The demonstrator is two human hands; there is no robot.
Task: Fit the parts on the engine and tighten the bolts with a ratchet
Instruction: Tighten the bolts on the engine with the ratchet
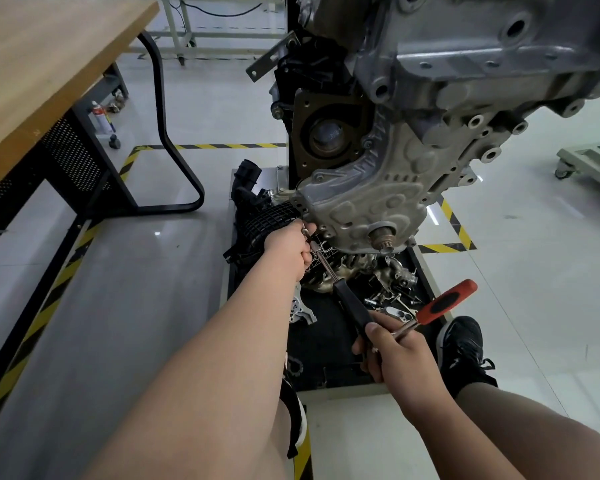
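Low on engine [361,202], near-left edge: driver [351,302] lined up.
L hand [291,247] curls round shaft, steadying tip; R hand [399,351] grips handle plus ratchet [444,303], kept ready.

The glossy pale floor [146,306] reflects light. A wooden table [42,64] on black legs fills the upper left; yellow-black tape [222,146] stripes the floor. A white wheeled cart [584,161] stands at right.

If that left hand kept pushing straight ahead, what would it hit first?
Most likely the engine's silver cover, just beyond the left hand, which pinches the driver shaft; depth is hard to judge.
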